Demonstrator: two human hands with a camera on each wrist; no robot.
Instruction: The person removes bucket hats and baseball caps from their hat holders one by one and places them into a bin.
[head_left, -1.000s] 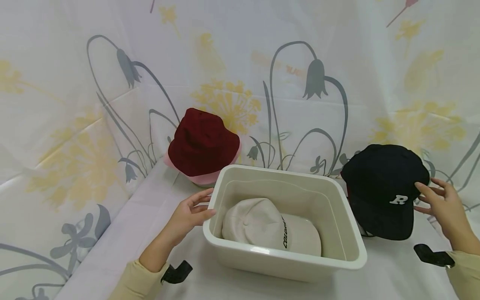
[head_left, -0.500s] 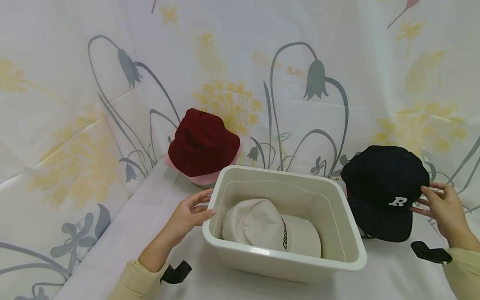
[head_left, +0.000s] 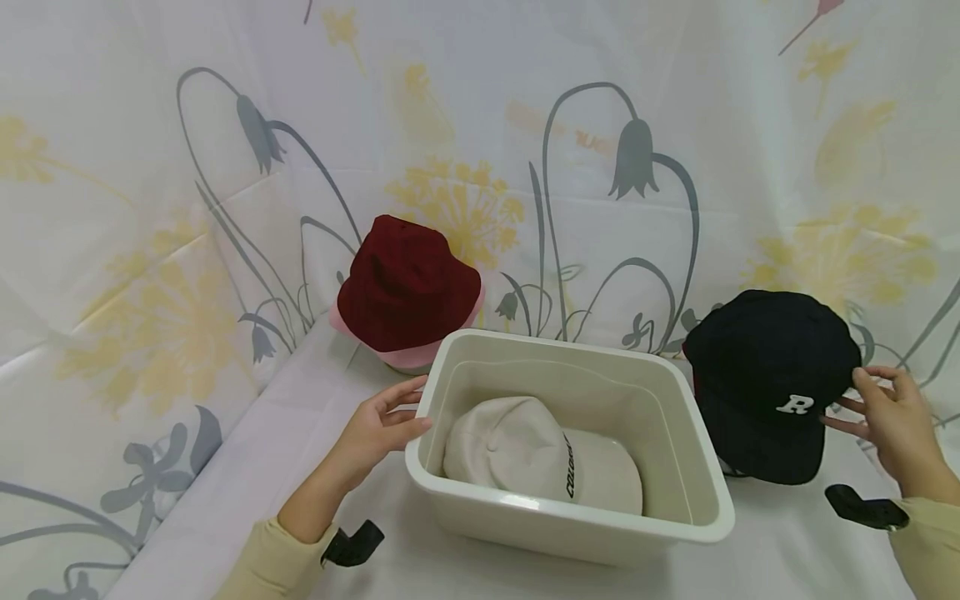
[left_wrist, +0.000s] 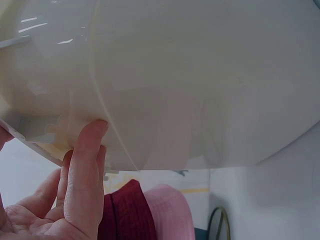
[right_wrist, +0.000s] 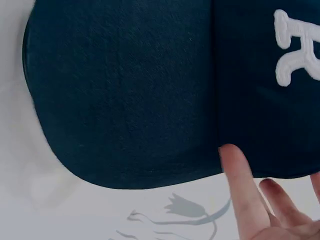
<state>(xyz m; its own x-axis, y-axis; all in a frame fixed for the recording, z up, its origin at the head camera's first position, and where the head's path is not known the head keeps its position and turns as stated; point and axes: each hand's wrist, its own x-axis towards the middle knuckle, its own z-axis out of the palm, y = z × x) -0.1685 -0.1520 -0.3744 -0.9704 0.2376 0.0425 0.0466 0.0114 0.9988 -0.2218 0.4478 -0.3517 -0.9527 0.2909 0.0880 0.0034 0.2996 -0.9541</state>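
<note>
In the head view, a cream plastic bin (head_left: pixel 562 542) stands at the middle, with an off-white cap (head_left: pixel 498 446) with dark lettering lying inside. My left hand (head_left: pixel 375 427) touches the bin's left end at the rim. Its fairly straight fingers (left_wrist: pixel 87 170) rest against the bin's outer wall in the left wrist view. To the bin's right sits a black baseball cap (head_left: pixel 772 350) with a white R. My right hand (head_left: pixel 896 421) is at that cap's right side, fingers extended. One fingertip (right_wrist: pixel 231 155) touches the cap where brim meets crown; another finger is partly behind its edge.
A dark red bucket hat (head_left: pixel 405 287) sits over a pink hat (head_left: pixel 420 357) behind the bin's left corner. Something reddish peeks out at the black cap's left edge. White cloth (head_left: pixel 262 467) covers the table, and a flower-printed curtain (head_left: pixel 480 100) hangs behind.
My right hand has shifted slightly down and right along the black cap's side, its thumb drawing back toward the cap's edge. The cap tipped marginally. My left hand and the bin stayed put.
</note>
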